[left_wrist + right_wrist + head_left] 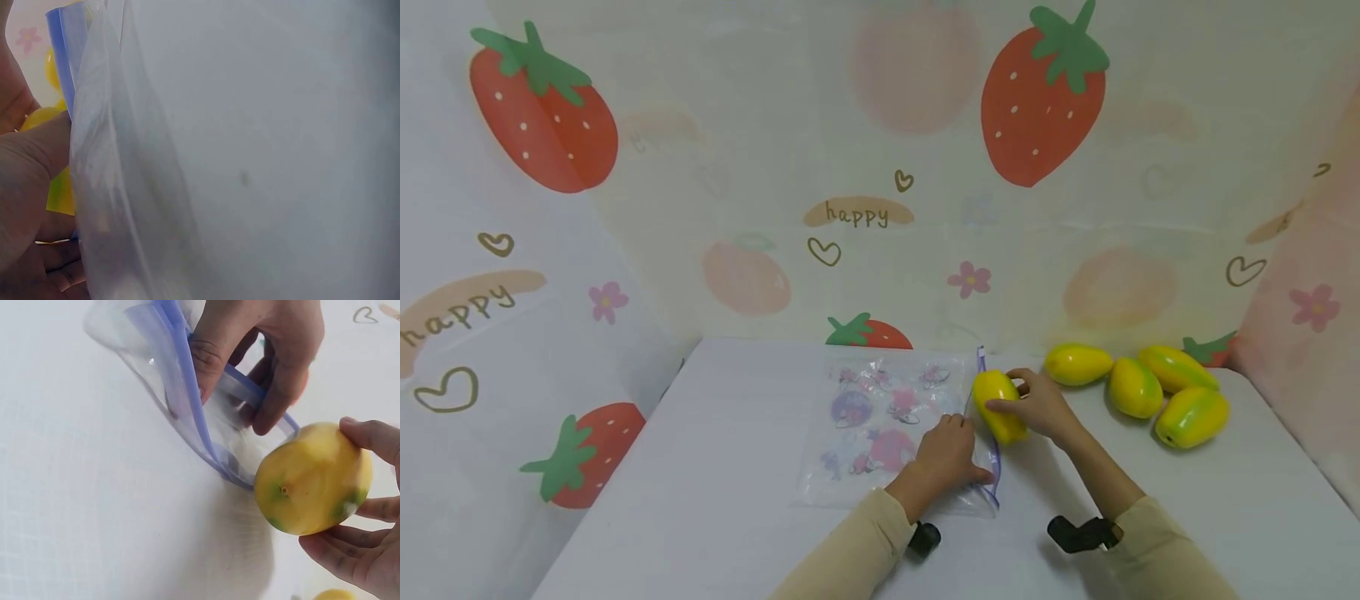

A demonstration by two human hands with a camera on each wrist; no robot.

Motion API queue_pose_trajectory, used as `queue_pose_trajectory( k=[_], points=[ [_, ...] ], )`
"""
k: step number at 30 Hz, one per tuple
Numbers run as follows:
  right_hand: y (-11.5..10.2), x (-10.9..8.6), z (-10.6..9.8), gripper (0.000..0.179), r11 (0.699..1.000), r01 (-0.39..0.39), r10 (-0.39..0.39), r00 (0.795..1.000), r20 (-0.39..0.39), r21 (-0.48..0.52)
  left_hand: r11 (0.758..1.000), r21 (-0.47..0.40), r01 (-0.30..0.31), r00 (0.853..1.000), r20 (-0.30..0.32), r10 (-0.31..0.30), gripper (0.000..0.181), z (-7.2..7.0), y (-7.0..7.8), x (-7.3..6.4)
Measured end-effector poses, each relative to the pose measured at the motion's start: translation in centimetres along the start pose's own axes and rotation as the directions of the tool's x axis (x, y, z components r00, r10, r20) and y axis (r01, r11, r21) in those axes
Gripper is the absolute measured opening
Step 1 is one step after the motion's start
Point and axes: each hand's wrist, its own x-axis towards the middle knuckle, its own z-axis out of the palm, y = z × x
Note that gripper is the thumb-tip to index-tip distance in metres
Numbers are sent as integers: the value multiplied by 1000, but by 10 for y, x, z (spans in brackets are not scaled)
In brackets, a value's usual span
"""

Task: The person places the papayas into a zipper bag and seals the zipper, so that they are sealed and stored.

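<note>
Beige sleeves (850, 550) run up from the bottom of the frame, and the black camera (925, 540) at my left wrist sits near the lower edge of the bag (880, 425); a careless twist could snag the plastic. At low centre, my left hand (942, 454) has thumb and fingers spread inside the bag's mouth, pushing the purple zip edges (199, 419) apart rather than clenching. The film looks limp, so if that spread slackens, I'd expect the mouth to fold and the fruit to bump the rim.

Just to the right, my right hand (1043, 408) grasps one yellow fruit (994, 386) between thumb and fingers, at the bag's opening. Its skin is glossy and rounded, so it may well slip if I hold it too lightly, and shoving it hard could slide the flat bag leftward.

Further off, at the right of the frame, four more yellow fruits (1137, 388) lie close together; a knocked one could roll.

Everything rests on a smooth white table (700, 467), narrowing toward mid-frame. Behind it, a pale backdrop (760, 167) printed with strawberries, hearts and "happy" fills the top, with printed sides at left and right, the right one pinker.
</note>
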Motion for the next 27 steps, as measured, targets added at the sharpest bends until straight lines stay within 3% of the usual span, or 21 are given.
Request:
queue_pose_trajectory(
  k=[12, 18, 21, 27],
  points=[
    [-2, 2, 5, 75, 997, -8, 10, 1000, 23, -80, 1000, -13, -1, 1000, 6, 1, 79, 4, 3, 1],
    [-6, 3, 6, 73, 996, -4, 5, 1000, 19, -93, 1000, -21, -12, 1000, -6, 12, 68, 3, -2, 2],
    [-9, 5, 6, 71, 996, -10, 13, 1000, 26, -89, 999, -52, -13, 1000, -8, 12, 60, 3, -6, 3],
    [-8, 9, 8, 68, 996, -1, 4, 999, 32, -84, 977, -208, 44, 999, -17, -49, 49, 2, -9, 3]
  ],
)
